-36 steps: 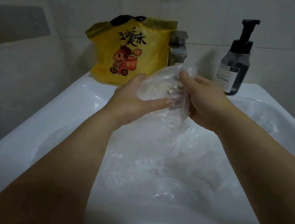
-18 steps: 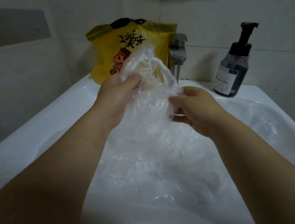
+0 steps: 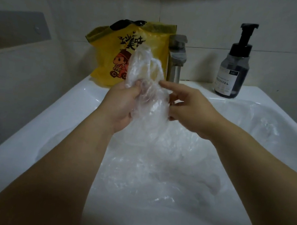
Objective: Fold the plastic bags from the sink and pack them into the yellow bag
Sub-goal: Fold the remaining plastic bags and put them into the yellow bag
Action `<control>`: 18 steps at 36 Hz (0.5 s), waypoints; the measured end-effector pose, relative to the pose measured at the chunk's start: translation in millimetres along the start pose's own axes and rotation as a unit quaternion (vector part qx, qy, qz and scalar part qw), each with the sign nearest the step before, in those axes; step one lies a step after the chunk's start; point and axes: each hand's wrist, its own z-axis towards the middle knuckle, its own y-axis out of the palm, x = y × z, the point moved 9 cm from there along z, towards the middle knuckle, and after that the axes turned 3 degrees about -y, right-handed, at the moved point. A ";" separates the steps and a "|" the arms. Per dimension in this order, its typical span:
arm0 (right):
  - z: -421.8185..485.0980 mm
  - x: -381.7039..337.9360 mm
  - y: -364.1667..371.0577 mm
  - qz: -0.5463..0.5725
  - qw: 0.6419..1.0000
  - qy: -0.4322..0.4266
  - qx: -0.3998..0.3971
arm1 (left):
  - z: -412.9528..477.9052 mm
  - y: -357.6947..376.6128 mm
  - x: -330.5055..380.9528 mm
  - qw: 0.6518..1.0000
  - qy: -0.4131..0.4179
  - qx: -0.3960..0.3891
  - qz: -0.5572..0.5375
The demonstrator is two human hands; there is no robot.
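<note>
Yellow bag stands left of the tap, its lower right hidden behind the clear plastic bag. Left hand closed around that bag's lower bunch, in front of the tap; fingers mostly hidden by film. Right hand: forefinger out, thumb touching the bag's edge (pinch or not, cannot tell). More clear bags fill the sink below the tap, edges indistinct. Versus half a second earlier: bag handles stand taller, right forefinger now extended.
</note>
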 end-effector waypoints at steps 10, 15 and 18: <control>-1.9 -3.5 -10.6 -0.087 0.994 0.021 0.066 | 0.2 -15.1 2.9 0.996 0.014 0.079 0.041; -1.4 11.1 -17.6 0.154 0.979 0.105 0.079 | -0.4 -24.8 4.9 0.992 0.010 0.120 0.028; -2.4 11.9 -24.2 0.285 0.943 0.121 0.124 | 0.2 -23.6 6.3 0.995 0.009 0.099 0.007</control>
